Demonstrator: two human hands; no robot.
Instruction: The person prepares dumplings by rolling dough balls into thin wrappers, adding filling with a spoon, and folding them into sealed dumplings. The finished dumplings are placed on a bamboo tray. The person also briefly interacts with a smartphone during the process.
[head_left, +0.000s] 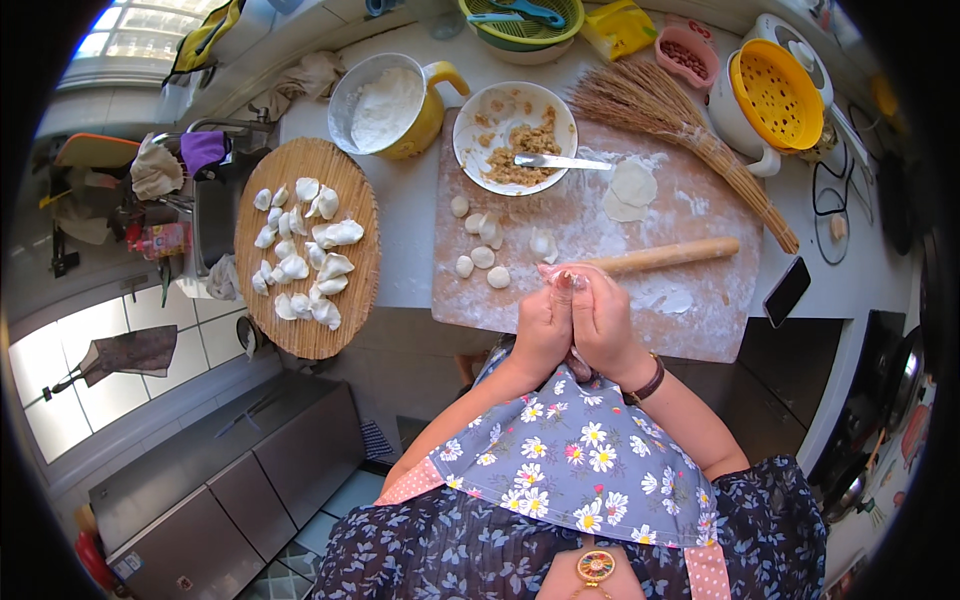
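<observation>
My left hand and my right hand are pressed together at the near edge of the floured wooden board. A little pale dumpling dough shows between the thumbs; the fingers hide most of it. Just beyond my hands lie a wooden rolling pin and a partly folded piece of dough. Several small dough pieces rest to the left. Two overlapping round wrappers lie farther back. A white bowl holds filling and a flat metal spreader.
At left, a round slatted tray bears several shaped dumplings. A yellow-handled container of flour stands behind. A straw whisk broom crosses the board's back right. A phone lies by the counter's right edge.
</observation>
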